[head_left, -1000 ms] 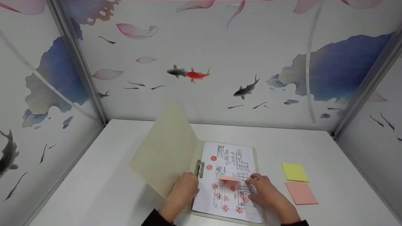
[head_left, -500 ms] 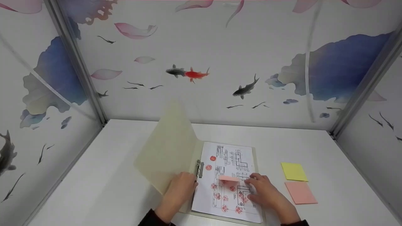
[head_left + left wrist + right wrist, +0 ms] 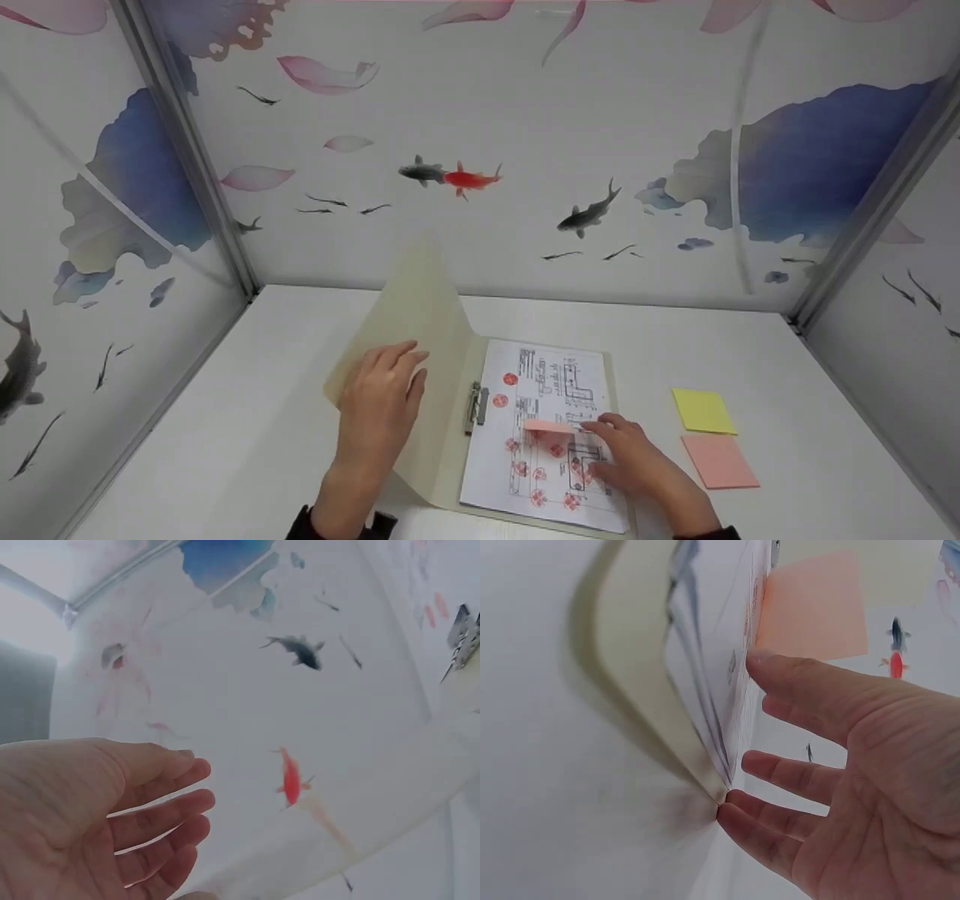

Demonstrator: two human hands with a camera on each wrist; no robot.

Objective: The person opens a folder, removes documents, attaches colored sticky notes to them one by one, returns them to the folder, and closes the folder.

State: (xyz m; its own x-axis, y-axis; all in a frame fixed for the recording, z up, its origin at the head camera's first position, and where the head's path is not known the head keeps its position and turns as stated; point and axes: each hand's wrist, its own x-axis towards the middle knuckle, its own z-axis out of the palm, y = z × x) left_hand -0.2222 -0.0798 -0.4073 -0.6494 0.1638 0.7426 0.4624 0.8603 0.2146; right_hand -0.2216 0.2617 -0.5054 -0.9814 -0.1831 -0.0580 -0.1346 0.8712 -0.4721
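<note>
A cream folder [image 3: 448, 450] lies spread on the table, its front cover [image 3: 420, 300] standing up at the left. Inside, a metal clip [image 3: 475, 407] sits at the spine beside a stack of printed drawing sheets [image 3: 540, 390] marked with red stamps. From the top sheet a pink sticky note [image 3: 549, 427] sticks up. My left hand [image 3: 379, 405] is raised before the inner face of the cover, fingers loosely bent, holding nothing. My right hand [image 3: 626, 454] rests at the sheets' right side; in the right wrist view its lower fingertips [image 3: 731, 810] touch the folder's edge.
Right of the folder, a yellow sticky note pad [image 3: 704, 410] and a pink sticky note pad [image 3: 720, 461] lie on the white table [image 3: 225, 420]. Walls [image 3: 517, 112] painted with fish and petals close off the back and both sides.
My left hand has left the spine near the clip and moved up and left to the cover. The cover leans slightly more upright than a second ago. My right hand stays nearly in place.
</note>
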